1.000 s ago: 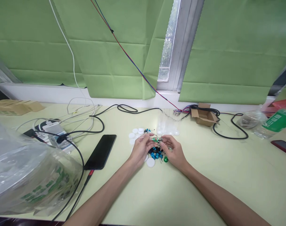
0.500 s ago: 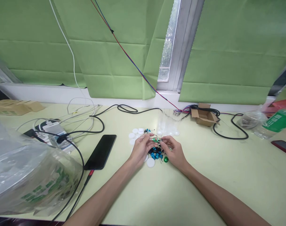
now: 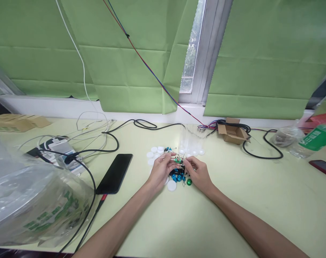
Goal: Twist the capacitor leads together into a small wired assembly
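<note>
My left hand (image 3: 162, 167) is closed, pinching a small shiny green part with thin metal wire (image 3: 177, 160) between thumb and fingers. Close by on the right, my right hand (image 3: 197, 170) is also closed, its thumb and fingertips at the green part's right end. What those fingertips hold is too small to make out. Under and between both hands lies a pile of small blue parts (image 3: 179, 177) with black pieces and bent wires. A round green piece (image 3: 189, 182) sits beside the right hand, and a white round cap (image 3: 171, 185) lies nearest me.
More white caps (image 3: 150, 155) lie behind my left hand, and clear plastic containers (image 3: 191, 139) behind my right. A black phone (image 3: 115, 173), cables and a plastic bag (image 3: 58, 211) are on the left. An open cardboard box (image 3: 234, 134) and a bottle (image 3: 313, 141) stand at right.
My right fingertips have shifted slightly to the right, away from the green part. My left hand stays almost in place.
</note>
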The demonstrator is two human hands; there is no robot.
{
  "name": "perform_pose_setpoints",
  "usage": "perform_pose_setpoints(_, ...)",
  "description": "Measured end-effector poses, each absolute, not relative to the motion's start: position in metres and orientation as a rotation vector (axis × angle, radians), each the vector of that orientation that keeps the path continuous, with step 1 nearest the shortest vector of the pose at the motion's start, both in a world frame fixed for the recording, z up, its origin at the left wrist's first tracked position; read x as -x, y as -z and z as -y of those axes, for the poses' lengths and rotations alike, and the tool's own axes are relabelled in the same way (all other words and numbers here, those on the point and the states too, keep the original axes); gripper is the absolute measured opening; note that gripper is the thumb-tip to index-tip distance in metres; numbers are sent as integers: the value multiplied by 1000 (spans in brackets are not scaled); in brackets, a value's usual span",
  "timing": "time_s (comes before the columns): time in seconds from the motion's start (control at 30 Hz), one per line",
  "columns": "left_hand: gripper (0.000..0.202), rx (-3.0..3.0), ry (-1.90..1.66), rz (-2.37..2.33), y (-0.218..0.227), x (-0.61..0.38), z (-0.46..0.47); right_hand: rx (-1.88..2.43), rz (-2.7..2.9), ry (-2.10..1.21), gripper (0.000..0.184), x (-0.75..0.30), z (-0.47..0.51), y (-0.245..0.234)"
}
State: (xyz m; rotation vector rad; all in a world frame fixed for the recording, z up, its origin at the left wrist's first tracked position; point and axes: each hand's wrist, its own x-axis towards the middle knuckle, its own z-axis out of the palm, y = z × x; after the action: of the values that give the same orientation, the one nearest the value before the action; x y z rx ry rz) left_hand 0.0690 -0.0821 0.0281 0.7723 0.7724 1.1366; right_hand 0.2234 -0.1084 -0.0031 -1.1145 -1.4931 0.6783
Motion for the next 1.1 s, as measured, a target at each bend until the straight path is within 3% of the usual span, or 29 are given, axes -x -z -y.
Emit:
perform_pose_setpoints(0.37,18,-763,-1135,-771,-28,-71,82,1148,1500,-693,34,-224,107,5)
perform_pose_setpoints(0.53,18,-742,-1163,-773,-27,-69,80,1081,1478,-729,20,-223,108,4)
perform_pose_setpoints(0.73,18,-722,-1199,-756,-26,-67,78,1042,1533,-630,25,-224,109,4)
perform_pose_setpoints(1.1,20,-747,-1186,-743,-22,-67,77,1025,1553,-613,13,-226,106,7)
